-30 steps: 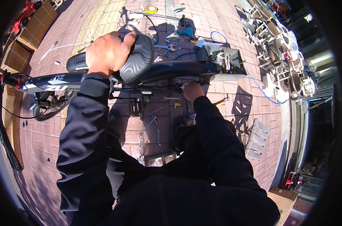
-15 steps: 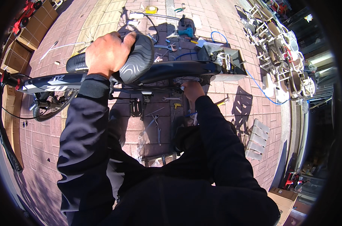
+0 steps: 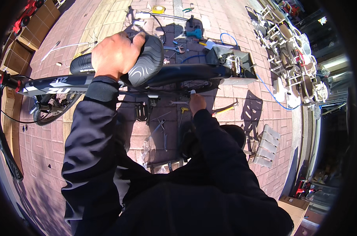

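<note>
While the left hand (image 3: pixel 116 55) clasps the upper-left saddle (image 3: pixel 150 63) steady, the right hand (image 3: pixel 197 103), hold unclear, should work gently

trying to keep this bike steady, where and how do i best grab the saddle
Probably across the middle of the saddle, from above with the palm down: its top faces up, and it seems to narrow there between the broad rear and slim nose. The left hand lies over that part.
</note>
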{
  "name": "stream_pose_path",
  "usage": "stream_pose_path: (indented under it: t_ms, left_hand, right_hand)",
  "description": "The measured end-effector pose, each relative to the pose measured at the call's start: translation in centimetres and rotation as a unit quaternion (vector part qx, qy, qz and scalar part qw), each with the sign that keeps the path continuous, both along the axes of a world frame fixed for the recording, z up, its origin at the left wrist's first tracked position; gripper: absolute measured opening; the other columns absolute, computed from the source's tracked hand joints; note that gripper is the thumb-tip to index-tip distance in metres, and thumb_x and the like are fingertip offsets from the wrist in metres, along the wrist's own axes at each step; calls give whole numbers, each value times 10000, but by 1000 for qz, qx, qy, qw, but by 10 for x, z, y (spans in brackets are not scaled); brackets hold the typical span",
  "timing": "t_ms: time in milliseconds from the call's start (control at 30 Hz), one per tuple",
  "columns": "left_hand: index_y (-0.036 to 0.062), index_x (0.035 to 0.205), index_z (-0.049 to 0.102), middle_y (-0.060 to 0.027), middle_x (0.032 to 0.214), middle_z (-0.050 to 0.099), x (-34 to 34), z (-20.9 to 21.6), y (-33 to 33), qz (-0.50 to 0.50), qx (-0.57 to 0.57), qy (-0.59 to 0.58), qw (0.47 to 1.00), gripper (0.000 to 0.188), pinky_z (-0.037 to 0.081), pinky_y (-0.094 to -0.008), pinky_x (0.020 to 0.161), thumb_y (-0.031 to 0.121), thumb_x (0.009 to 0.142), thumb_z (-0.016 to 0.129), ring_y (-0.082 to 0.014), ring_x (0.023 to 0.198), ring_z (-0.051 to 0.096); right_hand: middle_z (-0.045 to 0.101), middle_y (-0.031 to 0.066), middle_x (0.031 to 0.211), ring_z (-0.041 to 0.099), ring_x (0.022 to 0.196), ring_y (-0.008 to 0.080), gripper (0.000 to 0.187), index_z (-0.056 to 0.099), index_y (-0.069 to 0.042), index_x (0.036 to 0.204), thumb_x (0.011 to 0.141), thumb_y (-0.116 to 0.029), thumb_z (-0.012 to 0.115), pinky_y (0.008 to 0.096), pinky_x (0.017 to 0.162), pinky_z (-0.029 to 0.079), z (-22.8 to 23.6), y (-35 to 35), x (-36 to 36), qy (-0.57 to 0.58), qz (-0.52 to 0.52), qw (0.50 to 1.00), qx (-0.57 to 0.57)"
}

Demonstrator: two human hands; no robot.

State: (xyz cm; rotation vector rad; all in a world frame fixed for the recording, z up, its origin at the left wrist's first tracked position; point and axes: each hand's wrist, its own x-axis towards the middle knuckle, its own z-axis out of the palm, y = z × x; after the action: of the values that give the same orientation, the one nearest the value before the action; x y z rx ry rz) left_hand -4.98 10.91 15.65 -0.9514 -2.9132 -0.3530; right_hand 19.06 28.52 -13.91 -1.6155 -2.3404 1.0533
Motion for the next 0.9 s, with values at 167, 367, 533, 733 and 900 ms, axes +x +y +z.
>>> stream_pose_path:
  t_ms: [167,367,533,733,900]
  left_hand:
    - [86,1090,765,-205,991,753,-3,-7,1,5,-7,26,1000,735,554,-459,861,691,972,366,-367,973,722]
    - [86,1088,764,-205,983,755,-3,-10,0,-7,-7,34,999,734,566,-471,845,693,976,366,-369,954,728]
    - [80,1080,762,-208,977,754,-2,-6,-2,-17,10,22,1000,735,564,-471,845,696,977,374,-375,960,729]
    - [74,1098,760,-217,1046,746,-1,0,-1,-12,6,1,1000,712,548,-476,897,671,976,392,-389,1027,710]
    - [69,1114,758,-224,1085,740,-5,2,-1,-8,-9,-18,1000,711,537,-481,932,658,980,382,-397,1061,701]
  right_hand:
    - [725,252,1008,664,1004,477,553,718,8,1004,1071,-410,364,550,878,520,-18,7,0,-75,95,988,100]
    - [731,225,951,680,953,455,531,717,4,968,1059,-404,390,552,843,513,-27,11,8,-61,157,970,178]
    - [726,219,866,686,899,437,611,733,-3,876,1010,-529,451,539,764,488,-39,14,13,91,-99,989,54]
    - [734,229,975,679,923,457,503,738,10,933,1033,-360,411,554,840,503,-88,38,51,-131,-36,983,123]
    - [737,213,989,702,918,417,388,716,11,933,1009,-266,455,530,803,543,-136,39,41,71,-116,991,14]
